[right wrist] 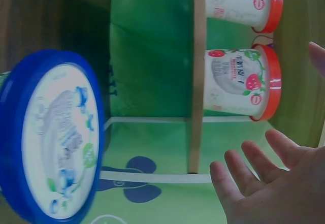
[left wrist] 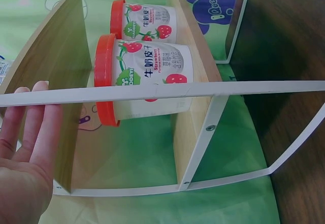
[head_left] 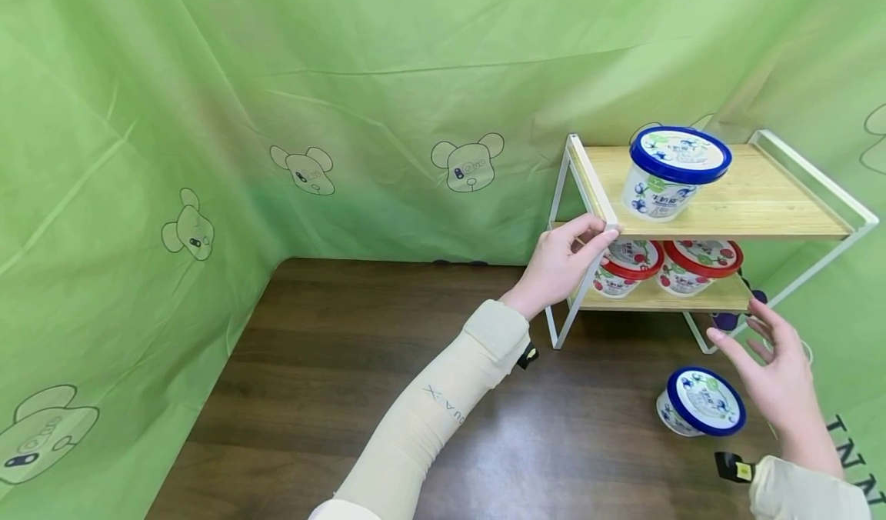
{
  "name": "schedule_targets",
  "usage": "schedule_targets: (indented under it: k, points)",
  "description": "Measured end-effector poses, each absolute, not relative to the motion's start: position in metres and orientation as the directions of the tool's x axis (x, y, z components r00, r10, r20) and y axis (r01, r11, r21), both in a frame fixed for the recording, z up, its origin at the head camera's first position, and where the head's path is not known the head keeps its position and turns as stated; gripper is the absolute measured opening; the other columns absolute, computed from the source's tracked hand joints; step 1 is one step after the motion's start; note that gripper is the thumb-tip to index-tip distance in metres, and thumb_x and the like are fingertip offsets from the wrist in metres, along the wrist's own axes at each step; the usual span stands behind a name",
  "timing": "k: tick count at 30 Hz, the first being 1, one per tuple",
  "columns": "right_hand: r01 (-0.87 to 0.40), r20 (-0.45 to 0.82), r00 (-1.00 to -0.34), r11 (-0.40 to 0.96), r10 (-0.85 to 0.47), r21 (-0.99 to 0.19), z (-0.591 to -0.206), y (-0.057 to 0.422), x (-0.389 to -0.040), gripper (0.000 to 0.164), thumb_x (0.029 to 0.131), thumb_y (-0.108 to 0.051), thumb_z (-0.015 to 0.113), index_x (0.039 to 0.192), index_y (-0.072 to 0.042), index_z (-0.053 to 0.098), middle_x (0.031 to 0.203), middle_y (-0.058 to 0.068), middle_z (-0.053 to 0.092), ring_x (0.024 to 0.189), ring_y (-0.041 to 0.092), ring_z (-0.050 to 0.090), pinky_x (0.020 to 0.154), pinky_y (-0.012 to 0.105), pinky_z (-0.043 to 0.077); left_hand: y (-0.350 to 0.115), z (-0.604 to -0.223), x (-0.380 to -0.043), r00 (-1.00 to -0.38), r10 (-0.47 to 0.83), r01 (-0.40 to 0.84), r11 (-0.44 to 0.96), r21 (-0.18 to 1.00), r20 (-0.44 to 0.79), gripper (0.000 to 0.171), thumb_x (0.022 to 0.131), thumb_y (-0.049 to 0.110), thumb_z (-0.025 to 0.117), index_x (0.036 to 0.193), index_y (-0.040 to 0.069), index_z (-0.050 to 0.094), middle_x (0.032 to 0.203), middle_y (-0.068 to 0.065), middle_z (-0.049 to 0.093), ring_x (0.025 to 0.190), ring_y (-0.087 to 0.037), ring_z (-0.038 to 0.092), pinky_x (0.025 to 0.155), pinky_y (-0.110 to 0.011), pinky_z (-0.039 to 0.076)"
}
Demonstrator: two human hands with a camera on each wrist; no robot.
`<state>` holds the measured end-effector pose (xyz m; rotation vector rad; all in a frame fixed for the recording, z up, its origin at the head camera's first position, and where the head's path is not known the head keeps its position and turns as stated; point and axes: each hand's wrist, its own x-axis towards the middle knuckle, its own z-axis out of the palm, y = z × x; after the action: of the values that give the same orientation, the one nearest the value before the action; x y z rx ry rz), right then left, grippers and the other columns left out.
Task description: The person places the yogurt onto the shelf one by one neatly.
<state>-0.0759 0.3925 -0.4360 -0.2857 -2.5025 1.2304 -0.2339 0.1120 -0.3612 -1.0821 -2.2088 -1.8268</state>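
A two-tier shelf (head_left: 796, 197) with wooden boards and a white metal frame stands at the right. My left hand (head_left: 554, 266) grips the frame at its front left corner, with fingertips over the white bar (left wrist: 167, 90) in the left wrist view. On the top board sits a blueberry tub (head_left: 674, 170) with a blue lid. Two red-lidded strawberry tubs (head_left: 626, 266) (right wrist: 233, 79) are side by side on the lower board. My right hand (head_left: 782, 370) hovers near the shelf's right side, fingers spread and holding nothing. Another blue-lidded tub (head_left: 702, 403) stands on the table left of it.
The dark wooden tabletop (head_left: 346, 366) extends to the left of the shelf. Green cloth (head_left: 388, 105) printed with bear heads hangs behind and along both sides, close to the shelf's back and right end.
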Motion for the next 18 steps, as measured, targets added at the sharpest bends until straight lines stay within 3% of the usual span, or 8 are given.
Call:
schedule_targets:
  k: [7,18]
  points:
    - [0.038,0.198,-0.924,0.595,0.327,-0.803,-0.454,0.395,-0.068,0.079,0.101,-0.019,0.066,0.161,-0.003,0.018,0.166,0.016,0.016,0.141,0.003,0.024,0.096,0.000,0.025,0.112,-0.362,-0.233,-0.751,0.462,0.550,0.043,0.834,0.472,0.013,0.106,0.025,0.060,0.106,0.013,0.066,0.089,-0.005,0.070,0.071,-0.014,0.067,0.068,-0.018,0.050]
    - [0.126,0.106,-0.927,0.566,0.359,-0.815,-0.470,0.394,-0.058,0.078,0.101,-0.025,0.066,0.163,-0.012,0.020,0.168,0.010,0.015,0.143,0.007,0.024,0.092,-0.001,0.026,0.112,-0.361,-0.234,-0.753,0.462,0.547,0.042,0.836,0.470,0.013,0.106,0.025,0.060,0.106,0.013,0.066,0.088,-0.004,0.070,0.072,-0.016,0.068,0.068,-0.018,0.050]
